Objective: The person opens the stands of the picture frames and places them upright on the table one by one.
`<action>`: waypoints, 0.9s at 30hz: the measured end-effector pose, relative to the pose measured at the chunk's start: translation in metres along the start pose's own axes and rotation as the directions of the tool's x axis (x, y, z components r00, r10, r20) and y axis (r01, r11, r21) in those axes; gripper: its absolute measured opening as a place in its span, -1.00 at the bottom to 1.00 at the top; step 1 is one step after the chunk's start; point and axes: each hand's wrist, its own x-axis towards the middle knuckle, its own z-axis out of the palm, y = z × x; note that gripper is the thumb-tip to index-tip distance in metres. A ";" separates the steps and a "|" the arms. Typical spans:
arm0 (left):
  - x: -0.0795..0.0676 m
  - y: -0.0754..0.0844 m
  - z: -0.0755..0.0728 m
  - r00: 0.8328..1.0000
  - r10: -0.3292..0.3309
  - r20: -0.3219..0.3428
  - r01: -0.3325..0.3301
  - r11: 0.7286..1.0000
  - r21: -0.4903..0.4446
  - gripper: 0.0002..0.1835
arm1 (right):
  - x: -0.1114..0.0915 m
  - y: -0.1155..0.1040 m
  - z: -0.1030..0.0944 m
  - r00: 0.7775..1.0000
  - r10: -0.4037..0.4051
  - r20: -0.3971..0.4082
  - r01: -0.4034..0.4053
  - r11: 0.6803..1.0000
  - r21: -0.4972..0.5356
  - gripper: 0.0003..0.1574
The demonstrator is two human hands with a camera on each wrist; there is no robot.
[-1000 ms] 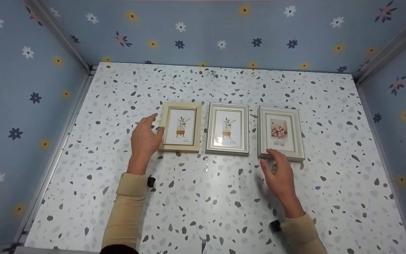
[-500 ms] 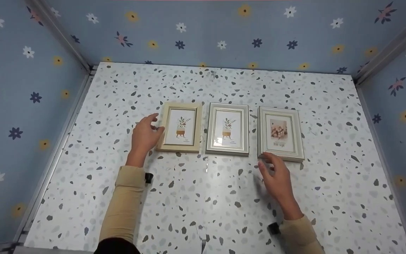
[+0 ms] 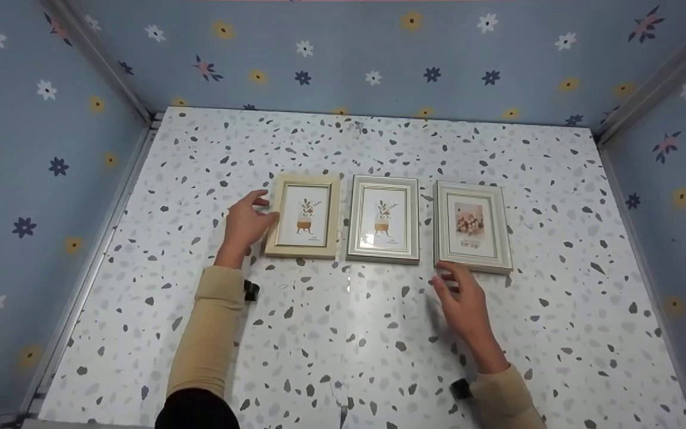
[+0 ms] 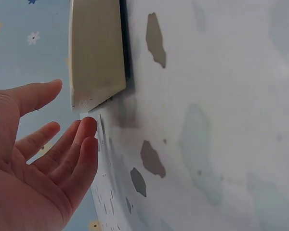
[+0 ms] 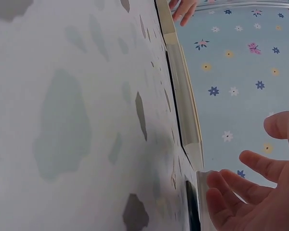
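Three picture frames lie face up in a row in the head view. The left one is a cream picture frame (image 3: 303, 214) with a potted-plant print. A silver-white picture frame (image 3: 383, 217) with a like print lies in the middle, and a whitish picture frame (image 3: 473, 223) with a pink flower photo at right. My left hand (image 3: 245, 223) hovers at the cream frame's left side; the left wrist view shows its fingers relaxed and apart from the frame's edge (image 4: 97, 48). At the right frame's lower left corner is my right hand (image 3: 465, 304), fingers loosely bent, holding nothing; whether they touch it I cannot tell.
The frames lie on a white speckled tabletop (image 3: 331, 333), with narrow gaps between them. Blue flowered panels (image 3: 343, 53) stand behind the table and at both sides. Black wrist straps or cameras (image 3: 251, 291) show at the sleeves.
My right hand has drawn slightly down and left, off the right frame's front. My left hand has barely shifted, its fingers a little more bent. The frames stay in place.
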 end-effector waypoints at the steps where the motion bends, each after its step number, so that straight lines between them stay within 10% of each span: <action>1: 0.001 0.000 0.001 1.000 -0.004 0.002 0.004 1.000 -0.010 -0.33 | 0.000 0.000 0.000 1.000 -0.001 0.000 0.001 1.000 0.000 -0.48; 27: 0.013 0.014 0.019 0.989 -0.086 -0.118 0.090 0.995 0.031 -0.44 | -0.001 0.005 0.004 1.000 -0.022 -0.010 0.022 1.000 -0.019 -0.58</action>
